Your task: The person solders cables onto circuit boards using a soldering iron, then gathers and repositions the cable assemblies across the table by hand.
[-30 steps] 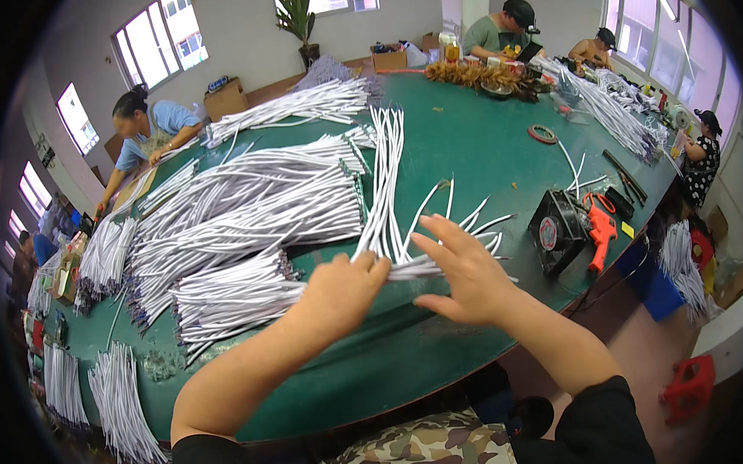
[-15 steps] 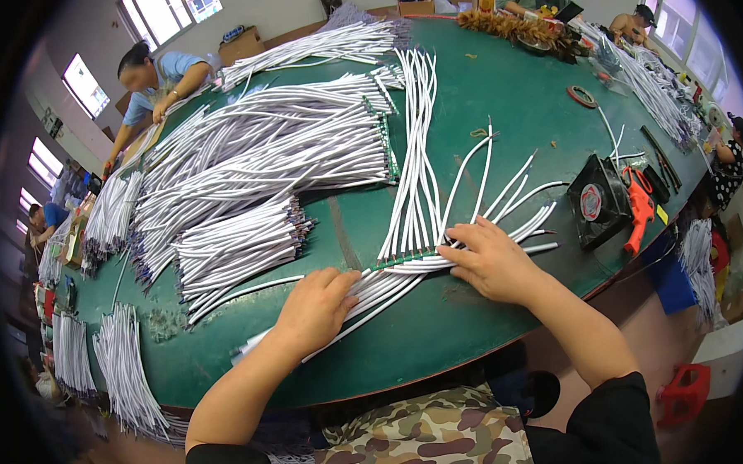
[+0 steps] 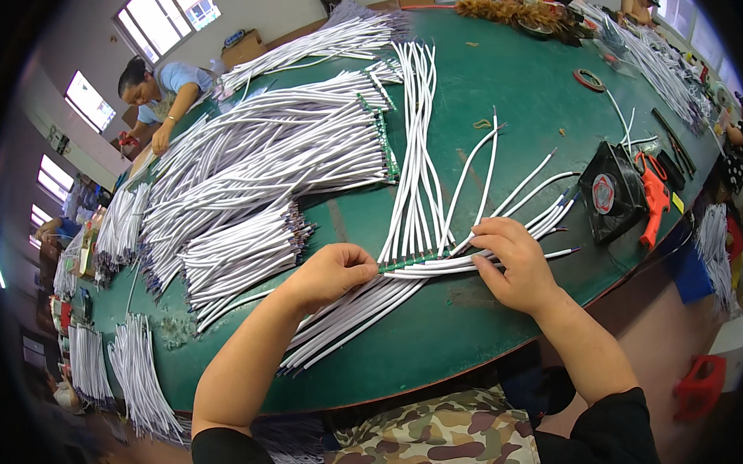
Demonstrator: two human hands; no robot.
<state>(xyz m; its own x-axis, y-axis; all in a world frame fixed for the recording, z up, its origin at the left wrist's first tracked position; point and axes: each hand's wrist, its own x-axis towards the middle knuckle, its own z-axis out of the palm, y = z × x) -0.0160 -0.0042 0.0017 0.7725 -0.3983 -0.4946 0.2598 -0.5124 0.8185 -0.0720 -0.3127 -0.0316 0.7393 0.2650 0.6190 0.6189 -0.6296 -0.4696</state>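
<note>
— Between the two hands, what is being held?

— Item one: a thin green strip (image 3: 414, 260), being pinched at its near end by the fingers of the left hand (image 3: 330, 274), which are being kept closed narrowly on it. Its far end is being touched by the fingertips of the right hand (image 3: 514, 263); whether that hand is being closed on the strip or is only being pressed down on it cannot be told.

— What is being kept directly under the grip?

— Item two: a row of white cables (image 3: 418, 159), being laid side by side, their near ends being met by the strip and their lengths being run away from the grip across the green table (image 3: 508, 325). Item three: a flat bundle of white cables (image 3: 350, 316), being covered partly by the left hand and being fanned out toward the table's near edge.

— And beyond the right hand?

— Item four: several loose white cables (image 3: 535, 187), being splayed outward just past the fingertips. Item five: a small black fan (image 3: 610, 192), being stood well beyond the right hand, with an orange-handled tool (image 3: 656, 199) being rested just beside it.

— Beyond the left hand?

— Item six: large heaps of white cables (image 3: 261, 170), being spread well away from the grip. At the far edge beyond them, another person (image 3: 162, 88) is being occupied at the table.
</note>
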